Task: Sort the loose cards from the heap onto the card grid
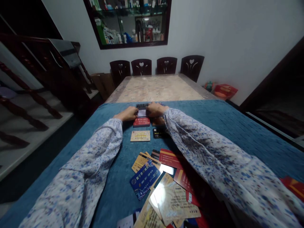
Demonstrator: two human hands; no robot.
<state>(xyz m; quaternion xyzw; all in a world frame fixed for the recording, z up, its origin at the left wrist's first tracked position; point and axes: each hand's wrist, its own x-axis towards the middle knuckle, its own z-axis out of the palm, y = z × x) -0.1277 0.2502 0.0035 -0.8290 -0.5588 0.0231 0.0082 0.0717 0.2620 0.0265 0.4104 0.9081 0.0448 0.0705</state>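
Observation:
My left hand and my right hand reach forward, fingers closed at opposite edges of a pale card. A dark card lies just beyond it. On the near side is a red card stack, with a brown card beside it, partly under my right hand. Nearer still lie a cream-gold card and a black VIP card, the latter partly covered by my right sleeve. A loose heap closer to me includes a blue card, a red card and shiny gold cards.
A blue cloth covers the near part of the long table. Several dark chairs stand at its far end, below a wall cabinet. A wooden railing runs along the left; a red bag sits at right.

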